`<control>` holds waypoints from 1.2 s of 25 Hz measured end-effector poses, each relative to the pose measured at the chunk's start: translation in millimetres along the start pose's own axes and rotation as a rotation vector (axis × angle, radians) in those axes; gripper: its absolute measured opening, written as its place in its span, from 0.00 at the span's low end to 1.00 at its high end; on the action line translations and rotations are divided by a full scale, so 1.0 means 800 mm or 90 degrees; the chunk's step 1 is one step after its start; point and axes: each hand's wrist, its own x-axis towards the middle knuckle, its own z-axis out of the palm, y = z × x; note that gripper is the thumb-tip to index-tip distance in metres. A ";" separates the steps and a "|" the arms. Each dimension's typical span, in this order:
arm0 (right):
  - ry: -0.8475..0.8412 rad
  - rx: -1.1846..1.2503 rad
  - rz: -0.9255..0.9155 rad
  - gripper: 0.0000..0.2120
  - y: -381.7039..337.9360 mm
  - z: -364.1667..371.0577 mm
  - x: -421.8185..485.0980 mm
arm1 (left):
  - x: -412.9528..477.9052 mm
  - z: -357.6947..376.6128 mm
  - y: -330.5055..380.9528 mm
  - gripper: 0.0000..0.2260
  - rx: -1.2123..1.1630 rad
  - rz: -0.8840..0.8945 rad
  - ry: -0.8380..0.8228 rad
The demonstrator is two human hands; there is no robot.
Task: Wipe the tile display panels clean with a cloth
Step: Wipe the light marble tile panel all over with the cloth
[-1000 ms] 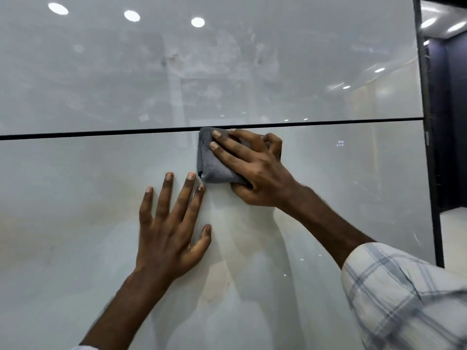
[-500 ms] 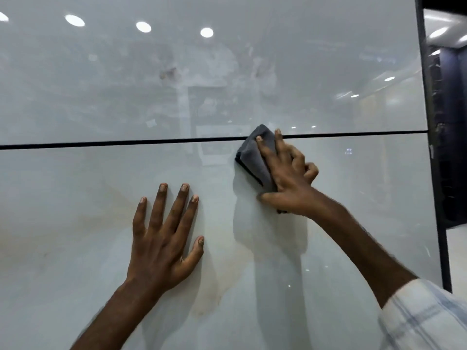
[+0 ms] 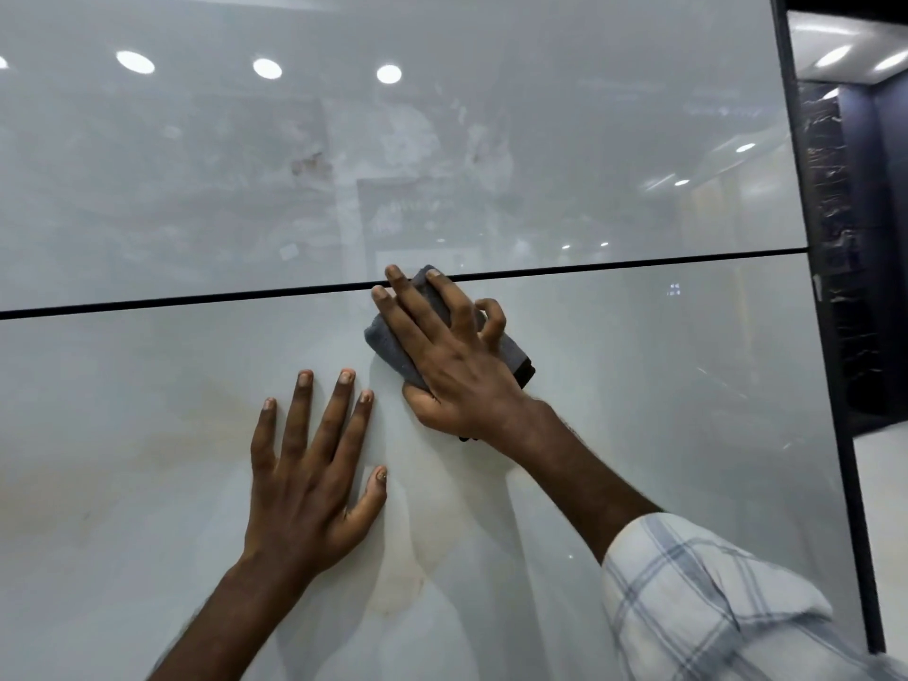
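Note:
Two large glossy white tile panels fill the view: an upper panel (image 3: 589, 140) and a lower panel (image 3: 663, 410), split by a thin dark joint (image 3: 172, 299). My right hand (image 3: 452, 366) holds a folded grey cloth (image 3: 388, 344) against the top of the lower panel. Three fingers lie straight over the cloth, their tips at the joint. The thumb and a curled finger hug its edges. My left hand (image 3: 309, 479) lies flat on the lower panel with fingers spread, just left of and below the cloth.
The upper panel carries smudges and a brownish mark (image 3: 309, 164). Faint tan stains (image 3: 393, 592) show on the lower panel below my hands. A black vertical frame (image 3: 830, 385) ends the panels on the right, with a dark marbled display (image 3: 855, 287) beyond.
My right hand with the cloth swept right along the joint, then came back left and turned, its fingers now spread over the cloth. My left hand stays pressed on the panel.

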 end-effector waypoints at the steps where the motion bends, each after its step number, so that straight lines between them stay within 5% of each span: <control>1: -0.013 0.029 -0.006 0.46 0.002 -0.001 0.003 | 0.000 -0.001 0.000 0.33 -0.003 0.003 -0.001; 5: -0.118 0.149 -0.049 0.48 0.007 -0.002 -0.028 | 0.010 -0.010 -0.007 0.29 -0.040 0.014 0.037; 10: 0.100 0.041 -0.196 0.35 0.056 0.028 -0.066 | 0.065 -0.006 0.012 0.29 -0.047 -0.004 0.045; 12: 0.149 0.026 -0.071 0.36 0.121 0.021 -0.053 | 0.066 0.007 0.028 0.33 -0.001 0.084 0.020; 16: 0.241 0.130 0.509 0.37 0.151 0.014 -0.035 | 0.062 0.016 0.027 0.37 0.048 0.109 0.012; 17: 0.238 0.102 0.493 0.37 0.132 0.019 -0.034 | 0.062 0.015 0.027 0.37 0.053 0.108 0.008; 21: 0.070 -0.075 -0.187 0.36 0.119 0.023 -0.066 | 0.061 0.014 0.029 0.37 0.055 0.122 0.004; 22: 0.068 -0.093 -0.237 0.36 0.148 0.017 -0.068 | 0.061 0.015 0.028 0.37 0.056 0.123 0.002; 23: 0.087 -0.091 -0.173 0.36 0.179 0.015 -0.066 | 0.062 0.016 0.028 0.37 0.057 0.120 0.003; 27: 0.238 0.085 0.433 0.36 0.214 0.009 -0.052 | 0.063 0.015 0.030 0.37 0.063 0.122 0.002; 28: 0.243 0.079 0.449 0.37 0.191 0.015 -0.055 | 0.063 0.014 0.030 0.37 0.062 0.122 -0.003; 30: 0.205 -0.002 0.249 0.38 0.143 0.031 -0.082 | 0.062 0.014 0.029 0.37 0.060 0.120 -0.013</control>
